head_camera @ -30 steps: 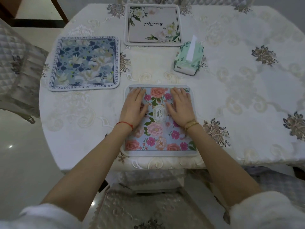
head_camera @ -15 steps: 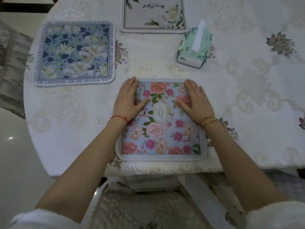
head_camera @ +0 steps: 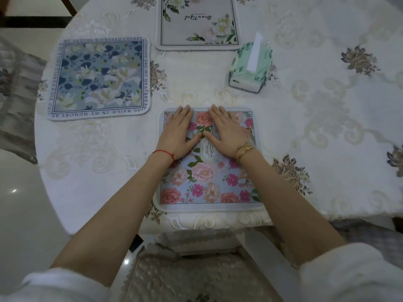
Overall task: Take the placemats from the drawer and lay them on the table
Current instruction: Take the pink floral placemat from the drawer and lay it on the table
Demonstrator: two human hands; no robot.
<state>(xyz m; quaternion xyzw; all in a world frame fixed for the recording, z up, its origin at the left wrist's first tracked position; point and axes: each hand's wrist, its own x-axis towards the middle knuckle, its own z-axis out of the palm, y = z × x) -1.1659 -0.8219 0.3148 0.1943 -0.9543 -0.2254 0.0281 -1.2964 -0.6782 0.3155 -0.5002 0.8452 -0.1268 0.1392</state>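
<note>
Pink floral placemat [head_camera: 209,177] lies flat at the near edge of the table [head_camera: 327,131], right in front of me. My left hand [head_camera: 177,135] and right hand [head_camera: 226,132] both lie palm-down on its far half, fingers straight and together, thumbs nearly meeting at the middle; pressing, gripping nothing. Blue floral placemat [head_camera: 98,77] already lies flat to the far left. Cream placemat [head_camera: 197,22] lies at the far side, partly cut off by the frame. Green tissue pack [head_camera: 250,66] stands between the cream one and mine, to the right. Three mats down, so I judge laying nearly done. Drawer not in view; can't tell if more remain.
</note>
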